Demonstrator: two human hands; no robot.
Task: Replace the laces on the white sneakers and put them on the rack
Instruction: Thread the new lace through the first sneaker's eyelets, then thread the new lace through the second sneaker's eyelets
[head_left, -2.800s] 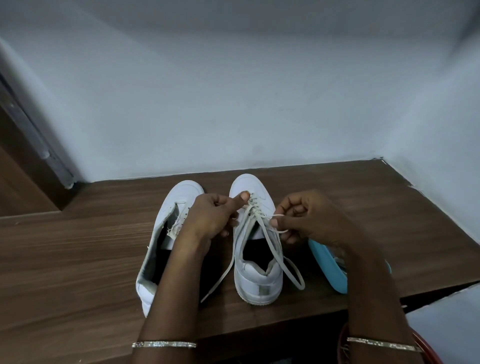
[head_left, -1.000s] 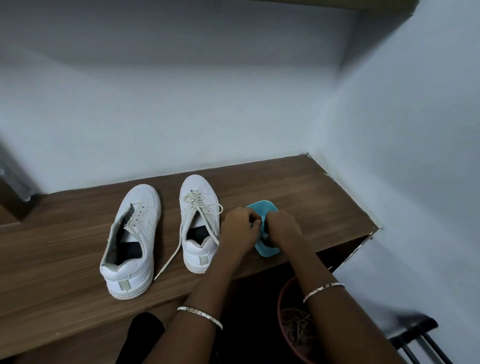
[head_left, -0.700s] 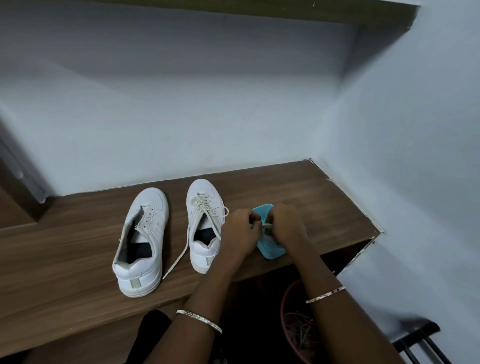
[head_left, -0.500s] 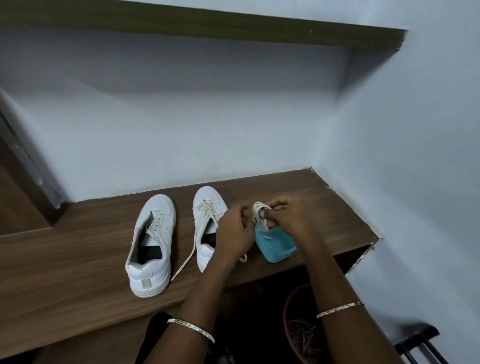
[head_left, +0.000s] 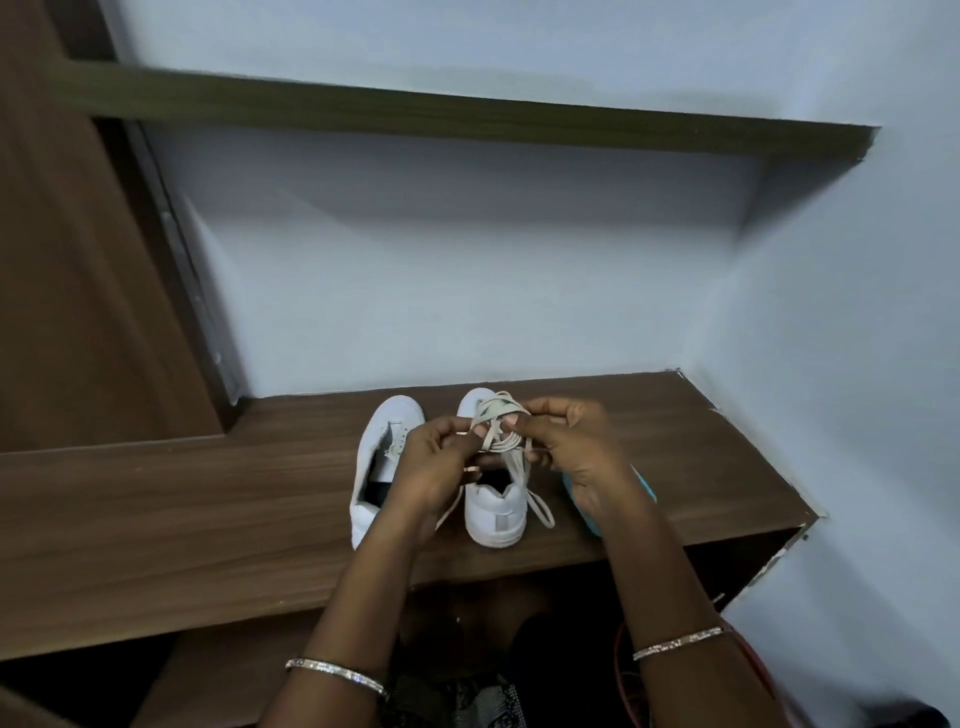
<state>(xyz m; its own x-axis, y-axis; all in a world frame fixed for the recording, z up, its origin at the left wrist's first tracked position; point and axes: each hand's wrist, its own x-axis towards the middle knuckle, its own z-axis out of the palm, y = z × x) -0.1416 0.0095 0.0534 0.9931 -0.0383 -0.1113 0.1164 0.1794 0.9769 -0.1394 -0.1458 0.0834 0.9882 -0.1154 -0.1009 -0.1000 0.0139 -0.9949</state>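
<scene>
From the head view, you have both hands raised close together just above the tabletop (head_left: 208, 509), and each is gripping the same thing. Your left hand (head_left: 441, 457) has its fingers curled in and pinches one side of the coiled lace (head_left: 501, 426). Your right hand (head_left: 571, 452) pinches the other side, thumb and fingers closed on the loops. That pale bundle hangs between your fingertips, over the front half of the right-side sneaker (head_left: 493, 514). This sneaker stands on the tabletop with its heel toward you and its toe toward the wall (head_left: 467, 286). Loose lace ends trail down on both sides of its heel; you cannot tell from here which strand belongs to the bundle and which to the shoe. The left-side sneaker (head_left: 387, 431) lies just beside it, also heel toward you, its tongue area open and dark inside, partly hidden behind your left wrist. A blue object (head_left: 582, 512) sits on the tabletop just beside the right-side sneaker, mostly covered by your right hand. There is a thin bangle (head_left: 337, 670) on your left forearm and another band (head_left: 680, 642) on your right. A dark upper shelf (head_left: 415, 111) runs across the wall above, and a brown wooden panel (head_left: 78, 312) fills the left edge.
</scene>
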